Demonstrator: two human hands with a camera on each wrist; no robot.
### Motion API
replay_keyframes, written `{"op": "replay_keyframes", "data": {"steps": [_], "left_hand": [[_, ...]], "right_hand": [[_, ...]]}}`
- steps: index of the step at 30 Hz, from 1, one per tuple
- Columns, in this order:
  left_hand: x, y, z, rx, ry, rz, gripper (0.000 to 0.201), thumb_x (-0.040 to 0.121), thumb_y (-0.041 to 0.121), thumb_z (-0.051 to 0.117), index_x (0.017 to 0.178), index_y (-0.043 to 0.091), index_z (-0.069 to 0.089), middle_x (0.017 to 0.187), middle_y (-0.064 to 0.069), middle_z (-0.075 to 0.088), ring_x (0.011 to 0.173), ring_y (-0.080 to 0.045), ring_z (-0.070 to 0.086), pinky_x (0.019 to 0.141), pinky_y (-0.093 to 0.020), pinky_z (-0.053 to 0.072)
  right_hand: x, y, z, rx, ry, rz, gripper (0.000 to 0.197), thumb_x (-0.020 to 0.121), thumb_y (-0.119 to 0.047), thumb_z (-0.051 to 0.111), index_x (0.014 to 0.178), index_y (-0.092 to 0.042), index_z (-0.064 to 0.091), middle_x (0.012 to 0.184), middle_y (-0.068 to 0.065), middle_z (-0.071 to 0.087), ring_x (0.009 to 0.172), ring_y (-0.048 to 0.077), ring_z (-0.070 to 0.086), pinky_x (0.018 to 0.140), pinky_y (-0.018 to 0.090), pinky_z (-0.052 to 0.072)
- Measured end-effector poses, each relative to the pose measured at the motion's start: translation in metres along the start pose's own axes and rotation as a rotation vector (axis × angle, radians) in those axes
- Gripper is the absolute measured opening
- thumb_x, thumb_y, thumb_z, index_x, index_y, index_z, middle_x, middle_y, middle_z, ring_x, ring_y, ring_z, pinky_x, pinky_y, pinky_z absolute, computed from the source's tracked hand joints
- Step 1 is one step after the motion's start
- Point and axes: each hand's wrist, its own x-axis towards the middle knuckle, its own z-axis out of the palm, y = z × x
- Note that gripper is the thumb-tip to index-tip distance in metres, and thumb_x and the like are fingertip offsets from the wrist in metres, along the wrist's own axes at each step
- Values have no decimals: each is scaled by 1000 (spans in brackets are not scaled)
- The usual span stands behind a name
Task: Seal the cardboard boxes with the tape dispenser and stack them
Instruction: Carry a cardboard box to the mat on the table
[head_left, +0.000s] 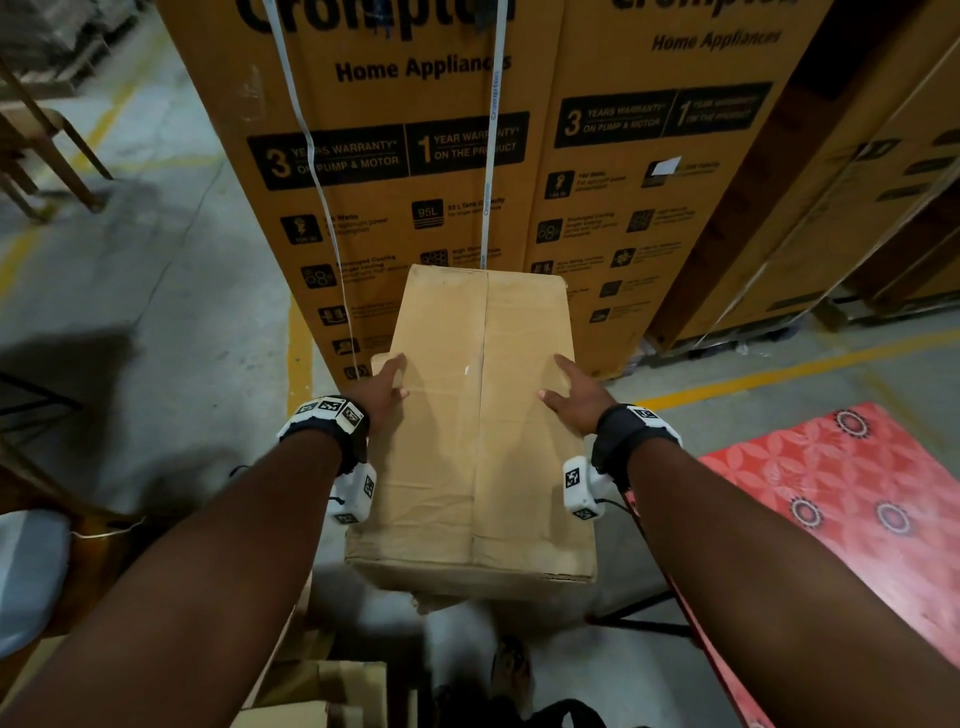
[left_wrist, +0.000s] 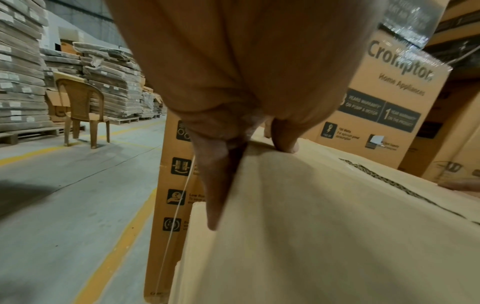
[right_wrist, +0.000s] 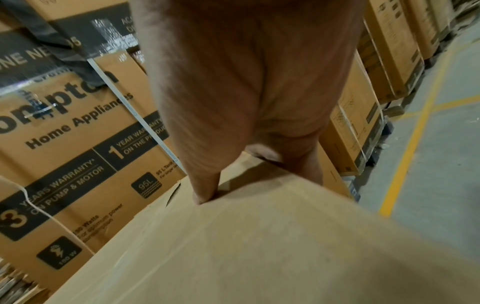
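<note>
Box (head_left: 478, 415): carried between both hands, likely for stacking.
Left hand (head_left: 384, 389): clamped on its left edge.
Right hand (head_left: 576, 395): clamped on its right edge.

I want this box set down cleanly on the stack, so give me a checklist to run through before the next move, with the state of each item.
1. Left hand on the plain cardboard box: ok, thumb on top, fingers down its left side.
2. Right hand on the box: ok, thumb on top, fingers over its right edge.
3. Top seam sealed: cannot tell; the flaps meet along the centre, but tape is not clearly visible.
4. Box below to stack on: ok, another box's flap and edges show beneath it.
5. Edges aligned with that box: cannot tell, mostly hidden.
6. Room at the far end: not ok, it sits close to the tall Crompton cartons.
</note>
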Motion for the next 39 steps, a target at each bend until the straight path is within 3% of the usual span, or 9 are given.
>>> {"op": "replay_keyframes", "data": {"steps": [5,9,13,21,28,35,39], "left_hand": [[-12,24,-8,47,-27,78,60,102,33,39,154,27,10,149,-24,36,129,-40,44,106,-46,40],[-26,60,-13,86,4,154,61,103,31,41,155,25,9,155,-20,27,135,-39,38,107,-42,37],[-34,101,-17,122,44,254,58,102,27,44,153,20,17,153,-21,31,132,-40,40,103,-42,41],[-57,191,-1,150,34,427,63,101,28,46,155,20,13,157,-15,25,140,-34,33,112,-38,32],[-92,302,60,266,27,547,62,101,29,47,154,21,15,157,-17,25,140,-35,31,111,-40,29],[-135,418,151,302,-107,657,63,101,28,47,154,25,12,152,-22,32,135,-40,39,108,-43,36],[-155,467,201,355,-166,755,56,99,24,49,148,16,21,140,-23,46,116,-38,53,94,-37,42]], "right_hand": [[-37,3,-27,18,69,61,88,88,-46,71,158,-28,20,159,6,32,142,29,36,113,36,35],[-70,10,-57,9,148,79,91,86,-47,73,158,-26,21,159,4,33,141,26,38,111,33,34],[-101,26,-89,2,202,104,98,80,-55,75,158,-30,20,157,4,37,138,25,42,113,36,37],[-177,76,-146,14,353,146,97,81,-56,74,157,-29,21,157,3,38,139,26,42,114,36,35],[-275,154,-197,78,456,257,98,82,-50,76,158,-27,20,157,4,37,139,24,42,113,32,34],[-385,254,-232,97,567,395,100,80,-52,76,158,-23,20,159,5,33,142,25,38,115,34,30],[-437,306,-232,182,619,466,98,82,-47,77,158,-22,21,156,3,39,139,23,43,110,29,33]]}}
